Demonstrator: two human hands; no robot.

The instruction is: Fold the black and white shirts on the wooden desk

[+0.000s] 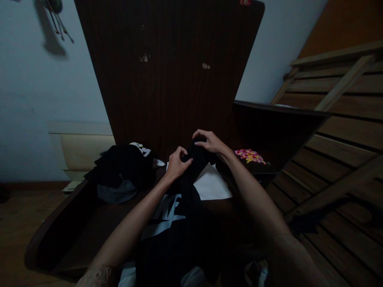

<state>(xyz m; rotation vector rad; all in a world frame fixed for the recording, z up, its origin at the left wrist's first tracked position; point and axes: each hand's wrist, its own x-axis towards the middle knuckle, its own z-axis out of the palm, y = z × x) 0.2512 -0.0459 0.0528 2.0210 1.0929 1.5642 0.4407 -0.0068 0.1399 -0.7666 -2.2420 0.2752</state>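
Both hands are pinching the upper end of a black garment [194, 169] in the middle of the view. Its dark cloth hangs down toward me, and large white print [167, 215] shows lower on the black fabric. My left hand [178, 162] is closed at the garment's left edge, thumb and fingers pressed on the cloth. Slightly higher, my right hand [209, 142] grips the top of the cloth with bent fingers. A white piece of cloth or paper [212, 185] lies just behind and right of the garment. The garment's lower parts are lost in shadow.
Left of my hands, a pile of dark clothes [125, 169] sits inside the dark wooden furniture [44, 235]. A tall dark board [170, 79] rises behind. Pink and yellow small decorations [249, 156] are at right, near a slatted wooden frame [338, 131]. The light is dim.
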